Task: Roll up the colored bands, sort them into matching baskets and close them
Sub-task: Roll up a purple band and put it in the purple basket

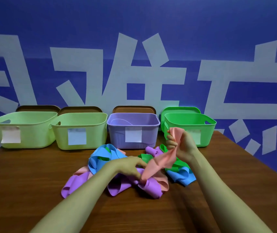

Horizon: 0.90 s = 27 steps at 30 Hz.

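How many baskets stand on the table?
4, in a row along the table's far edge: a pale green basket at far left, a second pale green basket beside it, then a purple basket, and a bright green basket at right. None seems hidden.

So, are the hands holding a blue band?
No, the left hand and right hand hold a pink band; the blue bands lie on the table.

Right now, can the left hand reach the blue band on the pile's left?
Probably yes. The blue band lies uncovered on top, just beside the left hand. But its fingers seem to pinch the pink band that the right hand holds up, so it must let go first.
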### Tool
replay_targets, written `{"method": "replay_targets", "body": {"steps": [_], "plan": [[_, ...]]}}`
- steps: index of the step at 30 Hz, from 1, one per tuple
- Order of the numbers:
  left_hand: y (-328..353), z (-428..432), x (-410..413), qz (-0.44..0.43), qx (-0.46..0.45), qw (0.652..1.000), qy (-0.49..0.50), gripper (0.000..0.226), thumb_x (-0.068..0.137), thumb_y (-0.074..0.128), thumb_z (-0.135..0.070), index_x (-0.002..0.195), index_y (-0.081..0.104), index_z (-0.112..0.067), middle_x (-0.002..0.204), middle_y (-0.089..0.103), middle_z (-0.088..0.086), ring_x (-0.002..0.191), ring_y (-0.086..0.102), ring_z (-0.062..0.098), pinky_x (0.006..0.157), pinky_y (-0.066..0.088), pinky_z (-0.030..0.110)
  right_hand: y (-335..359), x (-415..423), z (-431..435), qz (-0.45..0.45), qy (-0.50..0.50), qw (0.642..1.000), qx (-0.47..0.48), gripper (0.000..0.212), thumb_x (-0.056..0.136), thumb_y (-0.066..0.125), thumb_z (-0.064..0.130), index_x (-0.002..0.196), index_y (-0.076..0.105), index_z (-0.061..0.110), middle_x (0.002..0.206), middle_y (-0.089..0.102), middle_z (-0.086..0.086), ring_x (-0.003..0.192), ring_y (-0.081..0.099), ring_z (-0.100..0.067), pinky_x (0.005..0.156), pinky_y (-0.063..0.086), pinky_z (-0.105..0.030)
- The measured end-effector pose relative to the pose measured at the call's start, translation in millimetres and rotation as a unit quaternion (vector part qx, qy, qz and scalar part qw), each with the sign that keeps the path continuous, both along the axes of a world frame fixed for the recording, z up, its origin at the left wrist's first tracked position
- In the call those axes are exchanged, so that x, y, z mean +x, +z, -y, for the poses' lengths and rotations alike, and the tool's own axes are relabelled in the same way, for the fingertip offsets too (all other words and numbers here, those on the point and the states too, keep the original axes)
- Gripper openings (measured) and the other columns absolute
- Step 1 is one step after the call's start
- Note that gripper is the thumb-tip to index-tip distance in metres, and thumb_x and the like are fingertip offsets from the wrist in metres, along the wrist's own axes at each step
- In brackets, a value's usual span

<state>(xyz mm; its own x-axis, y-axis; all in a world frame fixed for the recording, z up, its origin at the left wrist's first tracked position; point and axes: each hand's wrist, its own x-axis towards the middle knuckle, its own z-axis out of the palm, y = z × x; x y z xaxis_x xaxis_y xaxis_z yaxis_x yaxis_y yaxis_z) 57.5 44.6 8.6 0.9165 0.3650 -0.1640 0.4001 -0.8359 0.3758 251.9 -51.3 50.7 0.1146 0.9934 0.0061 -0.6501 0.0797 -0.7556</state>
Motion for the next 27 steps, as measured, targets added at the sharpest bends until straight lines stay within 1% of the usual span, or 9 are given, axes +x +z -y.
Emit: {"method": "replay_targets", "body": {"steps": [3,7,11,13,15,18,21,24,27], "plan": [[-1.8,-9.7,7.8,0.163,0.055,0.975,0.139,0.014,0.083,0.064,-0.025,0.092,0.067,-0.014,0.087,0.063,0.010,0.087,0.055,0.027,0.072,0.036,0.030,-1.1,-5.1,3.2,0.176,-0.032,0.981,-0.081,0.018,0.076,0.061,0.019,0.091,0.058,0.009,0.063,0.048,-0.001,0.034,0.032,-0.006,0.032,0.023,-0.014],[24.2,-18.3,17.1,0.434,-0.131,0.839,0.301,0.008,0.091,0.057,-0.015,0.084,0.056,-0.016,0.081,0.055,0.004,0.078,0.045,0.019,0.067,0.034,0.029,-13.1,-10.8,9.0,0.409,0.022,0.907,-0.097,0.045,0.082,0.061,0.007,0.124,0.053,0.020,0.074,0.055,-0.001,0.043,0.044,-0.007,0.038,0.034,-0.017],[67.3,-21.5,27.3,0.509,-0.206,0.772,0.320,0.019,0.096,0.047,-0.013,0.080,0.046,-0.022,0.080,0.049,-0.001,0.082,0.044,0.019,0.069,0.038,0.031,-18.5,-24.4,7.8,0.579,0.107,0.803,-0.089,0.048,0.085,0.057,0.004,0.128,0.046,0.020,0.091,0.058,-0.004,0.064,0.053,-0.012,0.051,0.045,-0.019],[87.5,-25.3,29.5,0.544,-0.212,0.747,0.319,0.008,0.097,0.045,-0.012,0.091,0.047,-0.017,0.093,0.052,0.004,0.088,0.047,0.020,0.075,0.042,0.033,-21.1,-26.3,3.0,0.633,0.063,0.765,-0.097,0.037,0.087,0.054,0.002,0.122,0.046,0.013,0.095,0.057,-0.007,0.064,0.055,-0.015,0.051,0.048,-0.022],[99.3,-29.8,28.0,0.572,-0.224,0.717,0.330,0.003,0.097,0.045,-0.012,0.100,0.046,-0.012,0.100,0.052,0.008,0.091,0.049,0.020,0.077,0.045,0.033,-21.0,-23.3,0.1,0.640,0.001,0.761,-0.106,0.023,0.083,0.059,0.003,0.101,0.049,0.014,0.086,0.057,-0.007,0.057,0.055,-0.016,0.046,0.046,-0.024],[102.6,-23.5,22.4,0.602,-0.243,0.678,0.346,0.006,0.095,0.044,-0.007,0.093,0.049,-0.010,0.082,0.053,0.003,0.076,0.049,0.014,0.061,0.040,0.022,-16.8,-11.2,-5.4,0.708,-0.086,0.694,-0.099,0.023,0.081,0.060,0.008,0.099,0.055,0.021,0.092,0.061,-0.001,0.078,0.058,-0.016,0.064,0.047,-0.025],[86.9,-18.5,10.1,0.527,-0.288,0.726,0.335,0.033,0.088,0.040,-0.004,0.065,0.058,-0.019,0.060,0.049,-0.001,0.050,0.044,0.006,0.052,0.031,0.022,-13.6,-5.5,-8.2,0.640,-0.190,0.741,-0.068,0.031,0.087,0.052,0.005,0.114,0.061,0.017,0.094,0.064,-0.001,0.075,0.059,-0.011,0.060,0.043,-0.021],[67.2,-19.0,-7.9,0.366,-0.313,0.801,0.355,0.019,0.081,0.047,-0.029,0.070,0.056,-0.017,0.062,0.045,0.003,0.044,0.043,0.013,0.050,0.032,0.023,-8.1,-1.7,-8.6,0.553,-0.220,0.803,-0.028,0.015,0.088,0.059,0.007,0.099,0.067,0.014,0.074,0.068,-0.014,0.059,0.058,-0.016,0.055,0.043,-0.024],[51.8,-21.3,-19.7,0.214,-0.254,0.891,0.310,0.032,0.079,0.065,-0.043,0.068,0.051,-0.016,0.055,0.043,0.001,0.045,0.041,0.014,0.048,0.028,0.021,0.3,-0.7,-7.9,0.470,-0.229,0.852,-0.016,0.023,0.087,0.054,-0.004,0.093,0.068,0.013,0.070,0.062,-0.016,0.059,0.054,-0.018,0.052,0.042,-0.024]]}}
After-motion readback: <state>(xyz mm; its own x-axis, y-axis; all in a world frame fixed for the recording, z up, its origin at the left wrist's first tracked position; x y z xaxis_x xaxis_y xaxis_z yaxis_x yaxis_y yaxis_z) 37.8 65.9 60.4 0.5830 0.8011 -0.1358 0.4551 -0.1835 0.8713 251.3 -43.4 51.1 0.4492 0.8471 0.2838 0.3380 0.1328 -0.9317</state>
